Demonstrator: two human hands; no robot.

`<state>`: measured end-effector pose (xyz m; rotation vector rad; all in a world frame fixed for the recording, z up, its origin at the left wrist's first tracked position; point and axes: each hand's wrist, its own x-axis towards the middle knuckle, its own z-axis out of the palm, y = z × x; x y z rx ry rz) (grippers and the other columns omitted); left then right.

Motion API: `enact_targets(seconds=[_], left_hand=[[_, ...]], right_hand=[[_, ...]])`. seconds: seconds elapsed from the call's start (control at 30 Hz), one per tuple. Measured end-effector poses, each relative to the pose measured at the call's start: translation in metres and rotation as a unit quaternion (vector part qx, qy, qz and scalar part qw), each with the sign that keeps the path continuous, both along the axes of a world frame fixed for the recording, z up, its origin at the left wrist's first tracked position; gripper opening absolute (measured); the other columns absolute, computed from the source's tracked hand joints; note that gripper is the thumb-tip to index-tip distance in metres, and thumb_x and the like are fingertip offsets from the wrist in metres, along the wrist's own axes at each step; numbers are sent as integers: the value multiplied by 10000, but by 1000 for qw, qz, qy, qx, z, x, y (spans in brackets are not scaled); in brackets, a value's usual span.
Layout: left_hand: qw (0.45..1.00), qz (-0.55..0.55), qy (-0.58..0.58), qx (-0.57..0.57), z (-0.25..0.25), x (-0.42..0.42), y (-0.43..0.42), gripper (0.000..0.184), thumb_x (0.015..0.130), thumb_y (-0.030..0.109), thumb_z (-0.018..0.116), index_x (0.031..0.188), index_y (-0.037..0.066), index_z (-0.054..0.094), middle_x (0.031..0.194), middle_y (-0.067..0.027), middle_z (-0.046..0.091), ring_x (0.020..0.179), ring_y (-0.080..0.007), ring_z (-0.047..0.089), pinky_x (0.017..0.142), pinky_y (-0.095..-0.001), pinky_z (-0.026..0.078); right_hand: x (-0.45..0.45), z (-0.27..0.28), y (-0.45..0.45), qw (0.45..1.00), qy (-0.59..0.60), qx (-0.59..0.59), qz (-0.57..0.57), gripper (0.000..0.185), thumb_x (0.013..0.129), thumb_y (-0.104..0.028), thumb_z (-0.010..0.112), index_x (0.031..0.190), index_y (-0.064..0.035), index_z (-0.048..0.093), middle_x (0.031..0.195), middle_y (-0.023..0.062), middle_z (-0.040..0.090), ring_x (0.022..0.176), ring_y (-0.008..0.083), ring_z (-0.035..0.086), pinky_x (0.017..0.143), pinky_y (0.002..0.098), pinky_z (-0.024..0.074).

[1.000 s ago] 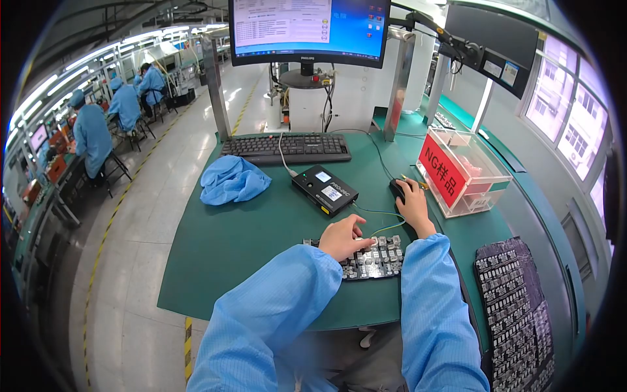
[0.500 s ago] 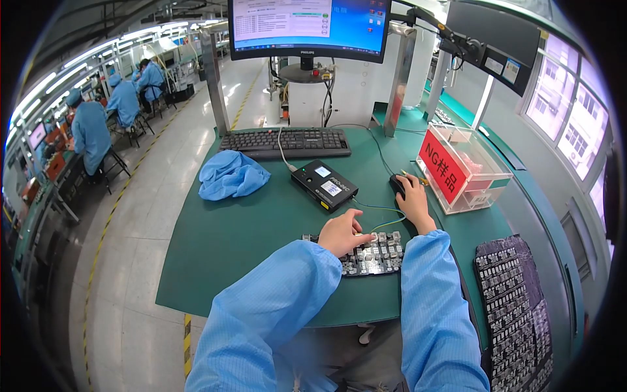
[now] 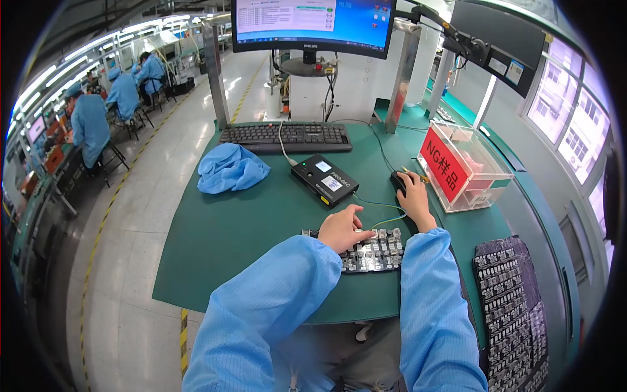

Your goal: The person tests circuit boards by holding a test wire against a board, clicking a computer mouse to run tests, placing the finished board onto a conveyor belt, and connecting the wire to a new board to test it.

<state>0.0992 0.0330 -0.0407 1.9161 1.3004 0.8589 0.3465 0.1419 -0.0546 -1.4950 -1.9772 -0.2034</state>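
Note:
My left hand [image 3: 341,229] lies over the back left of a panel of small circuit boards [image 3: 373,253] with metal parts. One digit presses down at the panel's back edge, where a thin yellow-green cable [image 3: 386,221] ends; another is raised and bent away from it. The remaining fingers are hidden, as is the exact contact. That cable runs from a black test box [image 3: 324,180] marked PRO-06C, with a small lit screen. Further right, my right hand [image 3: 414,197] rests curved over a black computer mouse [image 3: 396,179].
A clear box [image 3: 482,189] with a red sign stands right of the mouse. A blue cloth [image 3: 233,168], keyboard [image 3: 287,138] and monitor [image 3: 312,25] are behind. More board panels [image 3: 513,307] lie on the right. Several people in blue coats [image 3: 93,127] sit at far-left benches.
The view has shifted slightly. Both hands keep their places, the left at the board panel and the right on the mouse.

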Motion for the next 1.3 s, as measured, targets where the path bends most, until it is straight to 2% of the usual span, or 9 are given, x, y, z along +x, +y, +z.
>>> enact_targets(seconds=[0.73, 1.3], left_hand=[[1000, 6, 10, 12, 1, -1, -1, 710, 723, 389, 790, 1257, 22, 499, 894, -65, 641, 809, -168, 623, 750, -304, 506], [1000, 6, 7, 6, 0, 0, 1, 744, 703, 412, 801, 1262, 25, 500, 893, -60, 640, 810, -166, 624, 749, -301, 506]], right_hand=[[-2, 3, -1, 1000, -3, -1, 3, 496, 777, -104, 619, 1263, -146, 529, 1285, 147, 477, 1068, 385, 523, 945, 443, 439], [1, 0, 1, 1000, -3, 13, 5, 484, 768, -114, 607, 1246, -161, 547, 1310, 153, 474, 1039, 390, 536, 911, 456, 454]])
